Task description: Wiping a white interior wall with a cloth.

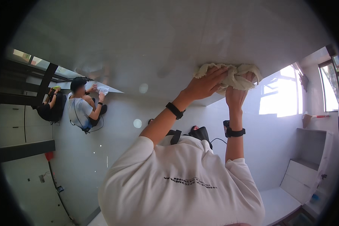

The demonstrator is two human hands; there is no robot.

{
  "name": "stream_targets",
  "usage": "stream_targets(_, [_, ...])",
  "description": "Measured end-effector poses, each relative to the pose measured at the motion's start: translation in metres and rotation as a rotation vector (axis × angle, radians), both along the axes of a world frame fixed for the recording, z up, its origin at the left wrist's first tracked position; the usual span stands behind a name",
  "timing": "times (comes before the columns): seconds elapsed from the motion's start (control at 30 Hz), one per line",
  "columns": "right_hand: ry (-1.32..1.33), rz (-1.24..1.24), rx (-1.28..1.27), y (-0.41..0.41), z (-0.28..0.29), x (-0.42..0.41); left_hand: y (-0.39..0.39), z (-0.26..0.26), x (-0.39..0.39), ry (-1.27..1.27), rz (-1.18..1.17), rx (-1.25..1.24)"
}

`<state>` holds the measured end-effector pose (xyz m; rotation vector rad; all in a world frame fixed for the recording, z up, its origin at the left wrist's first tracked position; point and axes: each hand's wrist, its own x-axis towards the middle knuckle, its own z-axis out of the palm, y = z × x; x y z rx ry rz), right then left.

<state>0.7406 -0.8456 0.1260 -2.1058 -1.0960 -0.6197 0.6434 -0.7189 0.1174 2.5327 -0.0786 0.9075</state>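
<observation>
A crumpled cream cloth (pixel 237 75) with frayed edges is against a broad, glossy grey panel (pixel 158 36), near its lower edge. My left hand (pixel 210 82) lies over the cloth's left part, fingers stretched across it and pressing it to the panel. Beside it, my right hand (pixel 238 93) has hold of the cloth's right part. Folds of cloth cover most of the right fingers. Both wrists carry black straps, and the right one bears a small dark device (pixel 226 127). Faint reflections and smudges show on the panel.
At left, a person (pixel 80 106) crouches with a white cloth (pixel 103 89); behind, another (pixel 51 106) holds a yellow-green cloth (pixel 56 87). A white cabinet (pixel 299 172) stands at right, near a red-handled tool (pixel 316 116) and a window (pixel 329 87). Glossy floor (pixel 124 113) reflects light.
</observation>
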Motion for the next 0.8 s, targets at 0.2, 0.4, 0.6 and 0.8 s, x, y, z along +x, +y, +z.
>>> stream_targets(0.2, [-0.058, 0.033, 0.253, -0.008, 0.036, 0.028, -0.007, -0.059, -0.015, 0.130, 0.096, 0.032])
stream_targets(0.4, [-0.167, 0.156, 0.230, 0.047, 0.077, 0.010, 0.029, -0.073, -0.061, 0.161, 0.271, -0.147])
stream_targets(0.6, [-0.371, 0.285, -0.065, 0.134, 0.127, -0.062, 0.086, -0.060, -0.116, -0.084, 0.696, -0.427])
stream_targets(0.8, [-0.385, 0.953, -0.264, 0.240, 0.109, -0.139, 0.207, 0.007, -0.170, -0.479, 0.640, -0.499])
